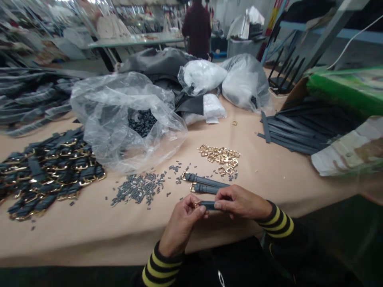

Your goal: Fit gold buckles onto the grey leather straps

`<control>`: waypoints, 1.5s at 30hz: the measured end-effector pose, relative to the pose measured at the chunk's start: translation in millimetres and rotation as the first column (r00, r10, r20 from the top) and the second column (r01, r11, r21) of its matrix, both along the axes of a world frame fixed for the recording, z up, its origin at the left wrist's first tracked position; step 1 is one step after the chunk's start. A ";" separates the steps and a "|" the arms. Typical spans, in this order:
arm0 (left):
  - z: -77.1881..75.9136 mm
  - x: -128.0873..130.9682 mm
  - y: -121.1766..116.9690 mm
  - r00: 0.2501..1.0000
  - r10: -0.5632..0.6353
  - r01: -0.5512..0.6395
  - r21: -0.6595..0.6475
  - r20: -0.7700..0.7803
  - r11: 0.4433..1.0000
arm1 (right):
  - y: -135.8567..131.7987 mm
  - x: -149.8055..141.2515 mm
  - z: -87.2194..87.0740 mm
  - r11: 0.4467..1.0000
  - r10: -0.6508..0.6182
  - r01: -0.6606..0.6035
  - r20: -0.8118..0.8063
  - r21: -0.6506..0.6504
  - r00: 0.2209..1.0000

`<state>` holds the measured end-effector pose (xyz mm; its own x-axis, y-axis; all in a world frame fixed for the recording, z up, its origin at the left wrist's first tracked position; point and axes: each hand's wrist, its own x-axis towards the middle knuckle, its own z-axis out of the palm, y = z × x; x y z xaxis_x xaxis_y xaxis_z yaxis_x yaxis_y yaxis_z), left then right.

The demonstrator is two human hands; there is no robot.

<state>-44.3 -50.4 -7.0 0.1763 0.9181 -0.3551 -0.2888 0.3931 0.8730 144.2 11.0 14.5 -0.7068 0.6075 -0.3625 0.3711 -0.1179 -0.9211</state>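
Dark grey leather of a short watch strap [208, 205], with a gold buckle [197, 205] at one end, is pinched between both hands just above the tan-covered worktable [89, 239]. Both grips are closed on it: the buckle end is held by the fingertips of the left hand [182, 227], and the strap body by the thumb and fingers of the right hand [239, 201]. It appears to be held this way so that the small piece is kept steady and exposed between them. Both forearms, in black sleeves with yellow stripes [278, 223], are angled inward, with the wrists bent. Just beyond the hands, two buckled straps [206, 183] are laid side by side, near a cluster of loose gold buckles [220, 157] and a spread of small grey strap loops [137, 189], probably placed there for easy reach. A heap of buckled straps [50, 173] is gathered at the left, and unbuckled strap lengths [295, 133] are stacked at the right.
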 end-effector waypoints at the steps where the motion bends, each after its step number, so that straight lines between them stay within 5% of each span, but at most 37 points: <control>1: -1.0 -1.2 0.9 1.000 -0.006 0.006 0.008 -0.002 1.000 | 1.3 -2.7 -0.7 1.000 -0.004 0.004 0.004 -0.015 1.000; 3: -2.4 -4.2 3.5 1.000 0.001 -0.001 0.007 0.017 1.000 | 3.9 -8.5 -0.6 1.000 -0.009 0.008 0.028 0.021 1.000; 5: -2.4 -8.3 6.6 0.999 0.011 -0.011 -0.014 0.034 1.000 | 6.1 -15.3 2.4 0.982 -0.015 0.000 0.079 0.190 0.997; 9: 2.5 -21.4 14.0 0.999 -0.008 0.006 -0.046 -0.048 0.999 | 16.8 -30.7 16.9 0.822 -0.035 -0.104 0.231 0.560 0.972; 12: 5.6 -36.5 24.5 0.987 0.020 -0.017 0.019 -0.157 1.000 | 43.8 -51.0 35.6 0.710 0.067 -0.288 0.347 0.642 0.936; 14: 4.2 -47.6 34.5 0.968 0.073 -0.055 0.081 -0.239 0.995 | 72.6 -78.3 51.3 0.631 0.117 -0.351 0.362 0.692 0.925; 19: -11.7 -64.3 57.1 0.907 0.167 -0.117 0.150 -0.386 0.982 | 161.1 -198.8 74.5 0.440 -0.065 -0.164 0.214 0.883 0.975; 23: -17.1 -65.2 59.4 0.830 0.163 -0.054 0.214 -0.534 0.975 | 223.7 -275.1 55.9 0.494 -0.114 -0.192 0.282 0.848 0.952; 27: -15.8 -63.0 59.0 0.800 0.168 -0.048 0.217 -0.576 0.975 | 252.1 -290.6 20.3 0.559 -0.104 -0.251 0.368 0.790 0.924; 33: -22.6 -62.3 62.8 0.889 0.105 -0.068 0.098 -0.445 0.993 | 237.9 -293.0 -9.1 0.542 -0.065 -0.315 0.412 0.780 0.909; 39: -18.1 -64.7 63.7 0.857 0.066 -0.019 0.096 -0.512 0.995 | 223.9 -302.2 -14.1 0.531 -0.072 -0.263 0.353 0.806 0.933; 45: -14.0 -64.7 63.4 0.837 0.061 -0.006 0.102 -0.544 0.995 | 223.3 -295.9 -15.4 0.592 -0.044 -0.142 0.208 0.793 0.977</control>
<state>-109.0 13.0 -21.1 -0.0524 0.9531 -0.2982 0.2334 0.3020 0.9243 -151.7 234.2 -0.8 -0.7194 0.6828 0.1271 0.5253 0.6546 -0.5437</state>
